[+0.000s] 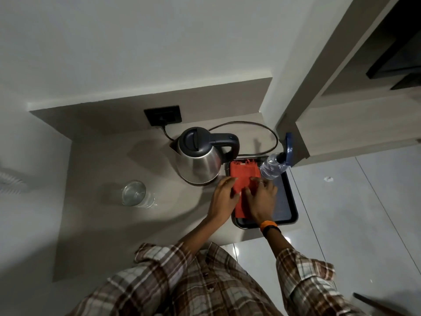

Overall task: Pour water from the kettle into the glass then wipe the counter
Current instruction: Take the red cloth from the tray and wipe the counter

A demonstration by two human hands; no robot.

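A steel kettle [200, 156] with a dark lid and handle stands on the beige counter [114, 224], plugged in by a black cord. A clear glass [134, 193] stands left of it, holding water. An orange-red cloth [243, 176] lies folded in a dark tray [289, 201] right of the kettle. My left hand [224, 197] rests on the cloth's left edge, fingers curled onto it. My right hand [262, 199] lies flat on the cloth, fingers spread. Whether either hand grips the cloth is unclear.
A plastic water bottle [273, 166] stands at the tray's far right corner. A black wall socket [163, 115] sits behind the kettle. The counter ends just right of the tray, above a glossy tiled floor [353, 213]. A wooden cabinet [341, 99] rises on the right.
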